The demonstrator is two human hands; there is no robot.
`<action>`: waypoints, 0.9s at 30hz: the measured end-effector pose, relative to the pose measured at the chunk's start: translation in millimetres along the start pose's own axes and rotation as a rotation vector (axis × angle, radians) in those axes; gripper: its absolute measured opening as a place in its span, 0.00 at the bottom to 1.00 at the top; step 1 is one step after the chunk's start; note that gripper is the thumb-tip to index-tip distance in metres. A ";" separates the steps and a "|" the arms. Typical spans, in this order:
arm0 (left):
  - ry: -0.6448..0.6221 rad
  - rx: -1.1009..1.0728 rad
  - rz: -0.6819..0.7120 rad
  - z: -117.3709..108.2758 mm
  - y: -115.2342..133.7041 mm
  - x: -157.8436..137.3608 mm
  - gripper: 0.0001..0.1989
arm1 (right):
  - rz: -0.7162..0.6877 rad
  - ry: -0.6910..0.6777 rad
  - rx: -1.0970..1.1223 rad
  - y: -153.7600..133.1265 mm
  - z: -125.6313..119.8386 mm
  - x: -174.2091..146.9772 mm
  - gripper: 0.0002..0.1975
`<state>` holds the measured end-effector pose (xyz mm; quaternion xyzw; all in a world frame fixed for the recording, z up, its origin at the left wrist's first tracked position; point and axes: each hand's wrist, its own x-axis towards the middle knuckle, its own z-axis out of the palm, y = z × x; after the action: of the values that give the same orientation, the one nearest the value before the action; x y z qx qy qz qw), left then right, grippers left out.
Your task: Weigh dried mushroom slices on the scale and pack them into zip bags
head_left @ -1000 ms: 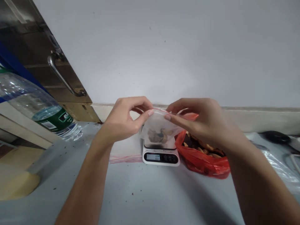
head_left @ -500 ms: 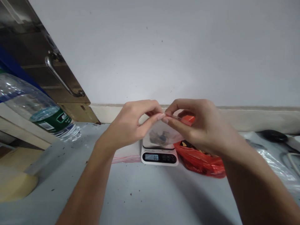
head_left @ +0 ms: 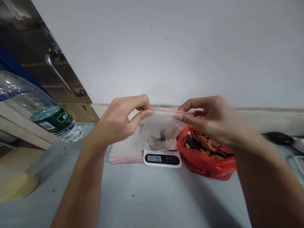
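Note:
A clear zip-lock bag [head_left: 154, 125] with a red seal line hangs upright between my hands, with several brown dried slices [head_left: 159, 141] in its lower part. My left hand [head_left: 125, 115] pinches the bag's top left corner. Thumb and fingers of my right hand [head_left: 204, 117] grip the top edge at the right. Behind and under the bag is a white digital scale [head_left: 146, 161], its display lit; whether the bag rests on it I cannot tell. To the right, an open red plastic bag [head_left: 206, 166] holds many dark brown dried slices, partly covered by my right hand.
A stack of flat zip-lock bags [head_left: 125, 155] lies left of the scale. A plastic water bottle [head_left: 47, 110] is at the far left, near a metal handle [head_left: 63, 79]. A black object [head_left: 279, 138] sits at the right, by the white wall [head_left: 175, 53].
My hands have moved apart along the bag's top edge, spreading it flat. The slices inside show more clearly, and more of the red bag's contents is visible. The display reading differs.

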<state>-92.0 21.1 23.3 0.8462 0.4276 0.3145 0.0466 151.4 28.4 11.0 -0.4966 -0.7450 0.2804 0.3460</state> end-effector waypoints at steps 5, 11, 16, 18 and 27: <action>0.019 -0.019 -0.008 -2.6 -5.7 -1.0 0.09 | 0.042 0.026 0.025 7.4 -6.4 2.2 0.23; 0.011 -0.019 -0.009 -2.5 -8.2 -0.5 0.08 | 0.074 0.045 -0.012 12.8 -9.1 3.9 0.22; -0.002 -0.010 -0.026 -1.4 -8.9 -0.3 0.08 | 0.204 0.071 -0.120 9.8 -9.1 5.7 0.17; -0.009 -0.004 -0.015 -0.7 -7.9 0.2 0.09 | 0.239 0.103 -0.162 7.9 -8.1 5.6 0.16; 0.212 0.053 0.369 20.1 15.6 8.1 0.06 | -0.123 -0.266 -0.020 4.8 5.9 -2.7 0.11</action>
<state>-66.2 21.2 16.7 0.8732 0.2761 0.3937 -0.0793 150.0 27.1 3.2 -0.4121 -0.8159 0.3145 0.2559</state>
